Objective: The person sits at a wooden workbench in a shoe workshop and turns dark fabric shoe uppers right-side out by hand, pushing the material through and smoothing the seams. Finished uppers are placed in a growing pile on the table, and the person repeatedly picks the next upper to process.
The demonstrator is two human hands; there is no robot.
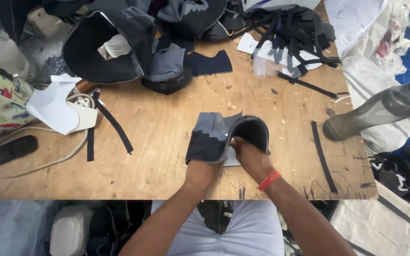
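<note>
Two hands grip one curved grey-and-black fabric shoe upper (224,135), held just above the scuffed plywood counter (167,156) near its front edge: left hand (200,171) closed on the lower panel, right hand (248,156), red thread at its wrist, fingers tucked inside the black lining. Beyond the upper: tangled black straps (290,28). Left of it: white paper pattern (55,106), black keypad phone (10,150).

A scuffed plywood worktable (157,142) fills the view under even light, cluttered at its far edge. Pale plastic sacks (376,71) are heaped to its right, and grey floor (380,223) shows below them.
</note>
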